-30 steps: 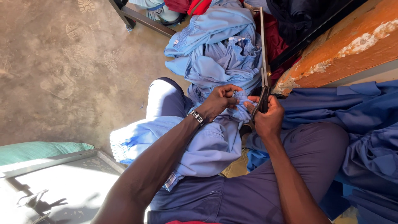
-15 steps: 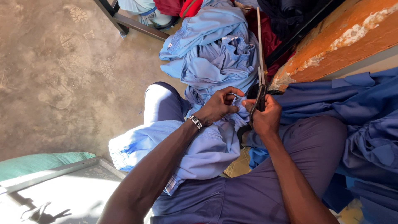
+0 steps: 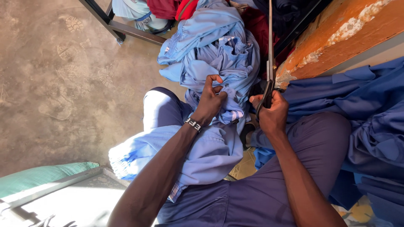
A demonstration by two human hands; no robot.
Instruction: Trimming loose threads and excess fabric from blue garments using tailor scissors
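Note:
My left hand (image 3: 211,101) pinches a fold of a light blue garment (image 3: 210,147) that lies draped over my lap. A beaded band sits on that wrist. My right hand (image 3: 271,112) grips the black handles of long scissors (image 3: 269,54), whose blades point away from me, up past the cloth. The two hands are close together, a short gap between them. More light blue cloth (image 3: 212,46) is heaped just beyond my knees.
Dark blue fabric (image 3: 370,126) is piled at my right against an orange, flaking ledge (image 3: 336,38). A black metal frame (image 3: 122,25) and red and teal clothes lie at the top. Bare concrete floor (image 3: 54,75) spreads left; a green cushion (image 3: 38,176) lies at lower left.
My left hand has shifted its pinch on the light blue cloth and the fingers have lifted a little. The right hand stays on the scissors; the view has drifted slightly.

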